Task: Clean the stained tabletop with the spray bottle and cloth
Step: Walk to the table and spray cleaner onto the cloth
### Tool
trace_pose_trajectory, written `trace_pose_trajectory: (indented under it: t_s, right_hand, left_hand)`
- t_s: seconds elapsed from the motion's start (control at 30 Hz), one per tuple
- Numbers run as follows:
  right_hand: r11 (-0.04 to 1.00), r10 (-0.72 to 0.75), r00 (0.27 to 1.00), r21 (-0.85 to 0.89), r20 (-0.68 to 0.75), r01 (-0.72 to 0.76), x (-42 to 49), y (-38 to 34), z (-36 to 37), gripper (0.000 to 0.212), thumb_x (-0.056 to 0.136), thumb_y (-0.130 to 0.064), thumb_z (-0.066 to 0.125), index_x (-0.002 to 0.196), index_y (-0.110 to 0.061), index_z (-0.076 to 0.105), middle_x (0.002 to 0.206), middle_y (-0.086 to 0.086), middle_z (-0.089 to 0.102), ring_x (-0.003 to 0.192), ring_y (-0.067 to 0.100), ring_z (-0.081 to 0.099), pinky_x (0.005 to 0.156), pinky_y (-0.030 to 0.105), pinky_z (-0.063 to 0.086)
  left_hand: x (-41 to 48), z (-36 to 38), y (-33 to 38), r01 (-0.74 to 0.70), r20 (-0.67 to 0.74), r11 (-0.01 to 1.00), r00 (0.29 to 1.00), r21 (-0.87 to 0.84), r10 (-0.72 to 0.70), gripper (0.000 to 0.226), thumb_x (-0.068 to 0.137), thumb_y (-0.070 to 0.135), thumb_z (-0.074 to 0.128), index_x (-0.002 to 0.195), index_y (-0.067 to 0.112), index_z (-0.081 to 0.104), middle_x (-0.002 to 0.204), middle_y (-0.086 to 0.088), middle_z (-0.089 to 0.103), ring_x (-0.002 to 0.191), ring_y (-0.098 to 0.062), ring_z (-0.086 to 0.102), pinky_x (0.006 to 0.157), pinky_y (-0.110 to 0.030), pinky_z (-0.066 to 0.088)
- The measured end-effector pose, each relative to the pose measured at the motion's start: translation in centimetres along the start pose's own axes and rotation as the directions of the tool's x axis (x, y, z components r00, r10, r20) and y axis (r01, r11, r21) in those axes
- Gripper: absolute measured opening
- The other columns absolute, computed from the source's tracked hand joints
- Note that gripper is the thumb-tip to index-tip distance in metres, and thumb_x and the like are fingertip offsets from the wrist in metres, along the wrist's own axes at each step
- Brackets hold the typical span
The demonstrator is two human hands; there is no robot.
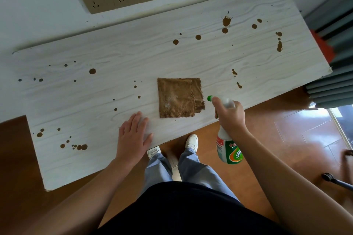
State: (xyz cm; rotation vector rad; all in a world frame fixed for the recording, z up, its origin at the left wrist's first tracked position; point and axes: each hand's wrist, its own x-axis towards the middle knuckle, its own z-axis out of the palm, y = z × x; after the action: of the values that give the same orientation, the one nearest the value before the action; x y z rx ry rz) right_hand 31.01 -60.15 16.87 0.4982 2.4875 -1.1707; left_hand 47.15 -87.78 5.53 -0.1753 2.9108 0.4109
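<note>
As right hand point(231, 118) grips spray bottle point(228, 151), tilted

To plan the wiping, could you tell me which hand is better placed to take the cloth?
Probably left: the left hand rests on the tabletop beside the cloth; the right hand grips the spray bottle.

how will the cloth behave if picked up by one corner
The cloth probably flops and unfolds: it lies folded in soft layers. Likely light, though the foamy patch may make it cling. Pushed, it may bunch on the tabletop.
</note>
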Motion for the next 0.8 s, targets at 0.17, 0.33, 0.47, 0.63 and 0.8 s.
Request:
trace_pose_trajectory:
  t_s: [0.17, 0.33, 0.47, 0.63, 0.8]
  right_hand:
    - [0.999, 0.047, 0.998, 0.028, -0.04, -0.046, 0.2, 0.7, -0.4, 0.057, 0.083, -0.058, 0.064, 0.079, -0.002, 0.067, 0.064, 0.007, 0.068, 0.055, 0.018, 0.063, 0.058, 0.034, 0.058]
    - [0.998, 0.037, 0.999, 0.058, -0.035, -0.035, 0.3, 0.4, -0.4, 0.048, 0.084, -0.055, 0.064, 0.076, -0.008, 0.068, 0.064, 0.004, 0.067, 0.056, 0.016, 0.061, 0.058, 0.033, 0.055]
    - [0.998, 0.011, 1.0, 0.067, 0.009, -0.012, 0.6, -0.3, -0.2, 0.051, 0.082, -0.057, 0.065, 0.077, -0.006, 0.07, 0.074, 0.015, 0.068, 0.056, 0.017, 0.059, 0.058, 0.037, 0.058]
    - [0.994, -0.005, 0.999, 0.106, 0.036, 0.001, 1.1, -1.4, 0.3, 0.055, 0.082, -0.053, 0.065, 0.075, 0.002, 0.065, 0.072, 0.018, 0.069, 0.054, 0.018, 0.057, 0.057, 0.035, 0.055]
    - [0.996, -0.032, 0.999, 0.09, 0.044, 0.028, 1.3, -2.2, 0.9, 0.044, 0.083, -0.051, 0.065, 0.066, -0.011, 0.061, 0.058, 0.006, 0.062, 0.052, 0.017, 0.057, 0.06, 0.04, 0.057]
  left_hand:
    - [0.0, -0.1, 0.0, -0.006, -0.016, 1.0, 1.0, 0.008, 0.006, 0.059, 0.098, 0.05, 0.041, 0.144, 0.013, 0.05, 0.158, -0.014, 0.043, 0.146, -0.034, 0.04, 0.11, -0.051, 0.041]
    - [-0.1, -0.1, 0.1, -0.001, -0.018, 1.0, 1.0, 0.005, 0.001, 0.06, 0.098, 0.05, 0.041, 0.144, 0.013, 0.051, 0.158, -0.015, 0.043, 0.146, -0.035, 0.04, 0.111, -0.052, 0.042]
    - [0.0, -0.2, 0.2, 0.006, -0.008, 1.0, 1.0, 0.001, -0.006, 0.061, 0.098, 0.052, 0.039, 0.145, 0.014, 0.049, 0.159, -0.015, 0.041, 0.147, -0.034, 0.039, 0.112, -0.053, 0.041]
    - [0.0, -0.2, 0.2, 0.022, 0.018, 1.0, 1.0, 0.003, -0.022, 0.062, 0.098, 0.053, 0.037, 0.147, 0.015, 0.046, 0.161, -0.013, 0.038, 0.149, -0.033, 0.036, 0.115, -0.052, 0.038]
    - [0.0, -0.1, 0.2, 0.028, 0.024, 1.0, 0.999, 0.006, -0.029, 0.063, 0.098, 0.053, 0.037, 0.147, 0.015, 0.046, 0.162, -0.013, 0.037, 0.15, -0.032, 0.034, 0.116, -0.052, 0.037]
